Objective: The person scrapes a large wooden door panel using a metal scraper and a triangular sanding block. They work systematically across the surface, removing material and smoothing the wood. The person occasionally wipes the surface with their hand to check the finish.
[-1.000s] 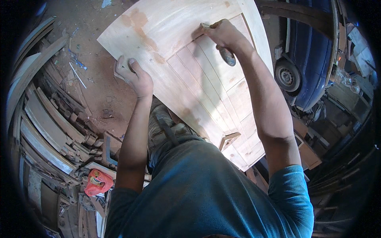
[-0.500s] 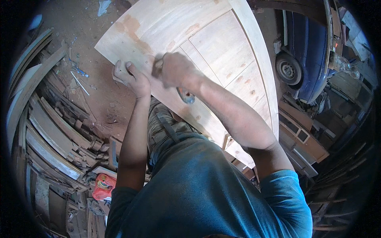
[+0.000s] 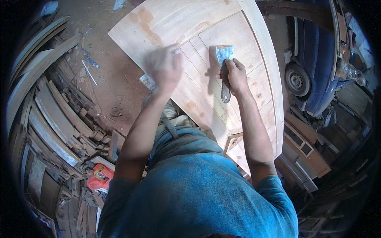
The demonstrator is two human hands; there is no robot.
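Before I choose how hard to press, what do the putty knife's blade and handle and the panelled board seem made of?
Putty knife blade: likely steel, given its thin, flat, grey sheen.
Handle: dark and worn; wood or plastic, I can't tell.
Panelled board: apparently wood, pale and unpainted-looking, with joint lines; its brownish patches may be filler.

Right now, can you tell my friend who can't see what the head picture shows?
Someone's right hand holds a broad-bladed scraper over a pale wooden panel. The left hand, by the panel's left edge, is too blurred to tell whether it holds anything. Curved boards are piled at left, and a blue vehicle stands at right.
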